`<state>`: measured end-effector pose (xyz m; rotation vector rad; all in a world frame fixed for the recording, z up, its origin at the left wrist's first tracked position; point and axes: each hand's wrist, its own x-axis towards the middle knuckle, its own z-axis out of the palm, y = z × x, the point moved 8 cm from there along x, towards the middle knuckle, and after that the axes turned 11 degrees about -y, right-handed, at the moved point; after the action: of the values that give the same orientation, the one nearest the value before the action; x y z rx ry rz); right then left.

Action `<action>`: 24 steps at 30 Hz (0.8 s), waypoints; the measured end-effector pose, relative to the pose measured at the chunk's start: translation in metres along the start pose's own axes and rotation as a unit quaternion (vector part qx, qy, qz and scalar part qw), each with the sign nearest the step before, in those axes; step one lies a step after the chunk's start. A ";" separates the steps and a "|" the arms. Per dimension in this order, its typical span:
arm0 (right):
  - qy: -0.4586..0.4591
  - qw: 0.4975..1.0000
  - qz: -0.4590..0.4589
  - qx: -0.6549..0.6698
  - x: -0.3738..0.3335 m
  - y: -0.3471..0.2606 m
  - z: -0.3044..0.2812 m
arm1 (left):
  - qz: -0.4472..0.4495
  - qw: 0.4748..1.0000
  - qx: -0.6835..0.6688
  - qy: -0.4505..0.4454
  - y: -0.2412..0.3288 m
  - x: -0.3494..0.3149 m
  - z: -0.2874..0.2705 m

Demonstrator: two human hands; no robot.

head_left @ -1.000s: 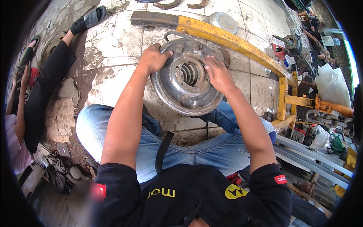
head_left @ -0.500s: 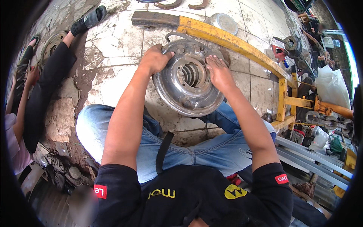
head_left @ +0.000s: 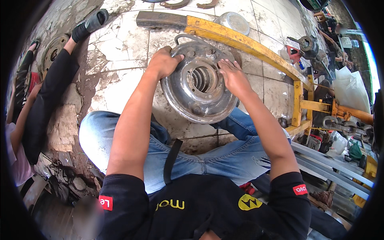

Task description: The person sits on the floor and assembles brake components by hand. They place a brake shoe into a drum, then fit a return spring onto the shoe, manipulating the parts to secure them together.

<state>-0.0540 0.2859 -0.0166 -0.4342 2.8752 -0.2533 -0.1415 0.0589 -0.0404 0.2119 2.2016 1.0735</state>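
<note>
A round, worn metal brake backing plate (head_left: 180, 94) with a large central hole and bolt heads is tilted in front of my knees. A ribbed, coil-like part (head_left: 200, 79) shows inside the hole. My left hand (head_left: 163, 63) is closed on the upper left rim, thumb on the face and fingers out of sight behind. My right hand (head_left: 235, 78) lies on the right side of the face, its fingers stretched out flat beside the hole. A dark curved hose (head_left: 188, 36) rises behind the plate's top edge.
A yellow steel frame (head_left: 240, 41) crosses behind the plate and comes down at the right. Beyond it stands a round metal container (head_left: 233, 23). Curved brake shoes (head_left: 177, 4) lie at the far edge. At left a person's leg (head_left: 52, 100) stretches beside another round metal part (head_left: 54, 52).
My right hand has shifted very slightly to the right on the plate. At the left, the other person's hand has moved a little. My left hand keeps its hold.
</note>
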 end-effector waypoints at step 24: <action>0.011 0.935 0.242 0.261 -0.053 0.031 -0.006 | -0.004 0.998 -0.043 0.035 -0.015 0.017 0.002</action>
<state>-0.0149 0.3323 -0.0066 0.3689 2.6663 -0.8904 -0.1505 0.0578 -0.0607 0.1296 2.2109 1.1862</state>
